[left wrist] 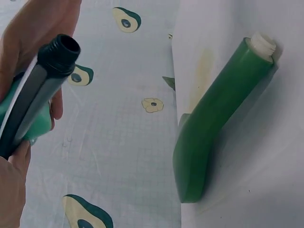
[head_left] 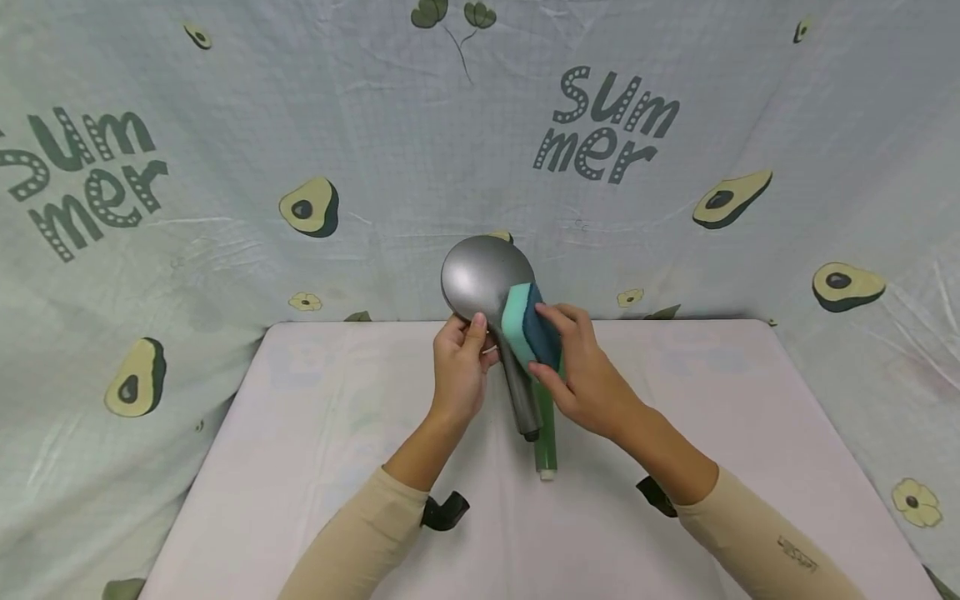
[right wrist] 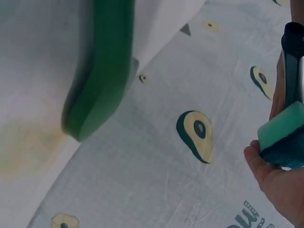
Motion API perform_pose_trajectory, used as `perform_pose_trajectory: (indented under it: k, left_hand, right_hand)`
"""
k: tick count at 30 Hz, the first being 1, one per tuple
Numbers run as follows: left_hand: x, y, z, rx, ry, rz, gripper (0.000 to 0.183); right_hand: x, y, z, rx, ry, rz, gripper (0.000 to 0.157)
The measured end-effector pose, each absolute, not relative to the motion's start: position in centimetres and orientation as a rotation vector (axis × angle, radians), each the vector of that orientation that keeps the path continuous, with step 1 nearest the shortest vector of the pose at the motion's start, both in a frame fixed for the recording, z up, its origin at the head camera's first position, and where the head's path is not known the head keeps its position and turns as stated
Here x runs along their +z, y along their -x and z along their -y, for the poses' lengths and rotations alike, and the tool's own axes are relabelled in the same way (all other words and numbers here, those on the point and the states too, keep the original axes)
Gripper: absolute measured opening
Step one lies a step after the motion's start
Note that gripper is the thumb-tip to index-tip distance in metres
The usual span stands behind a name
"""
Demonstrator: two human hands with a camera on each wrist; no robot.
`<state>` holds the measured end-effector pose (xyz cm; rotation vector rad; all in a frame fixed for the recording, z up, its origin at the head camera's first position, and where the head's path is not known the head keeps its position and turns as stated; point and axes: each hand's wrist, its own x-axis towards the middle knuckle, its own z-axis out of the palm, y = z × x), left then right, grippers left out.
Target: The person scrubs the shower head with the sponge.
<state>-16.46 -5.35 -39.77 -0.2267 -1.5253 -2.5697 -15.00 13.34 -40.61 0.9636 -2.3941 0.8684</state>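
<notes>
A grey shower head is held up above the back of the table, its round head on top and its handle slanting down to the right. My left hand grips it at the neck, thumb in front. Between the fingers and thumb of my right hand is a two-tone sponge, light teal on one side and dark blue on the other. The teal side lies against the neck and upper handle. In the left wrist view, the dark threaded handle end points outward.
A green shower head with a white threaded end lies on the pale table, partly hidden behind the grey handle and sponge in the head view. A patterned cloth hangs behind the table. Black pieces show beside the forearms.
</notes>
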Motion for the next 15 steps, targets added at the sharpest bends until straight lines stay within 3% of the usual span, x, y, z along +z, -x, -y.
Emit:
perform_pose_trajectory:
  k: [6,11,15]
  left_hand:
    - [-39.7,16.7,5.8,-2.548,0.239,1.470,0.019]
    - [-39.5,17.1,6.6,-2.540,0.314,1.402,0.035]
    - [-39.2,17.4,7.0,-2.532,0.336,1.381,0.037]
  right_hand:
    - [-41.0,14.1,-13.3,1.115,-1.039,2.512,0.067]
    - [-43.2,12.3,-14.4,1.330,-1.119,2.612,0.068]
    - [-45.2,11.4,-15.2,1.309,-1.205,2.562,0.071]
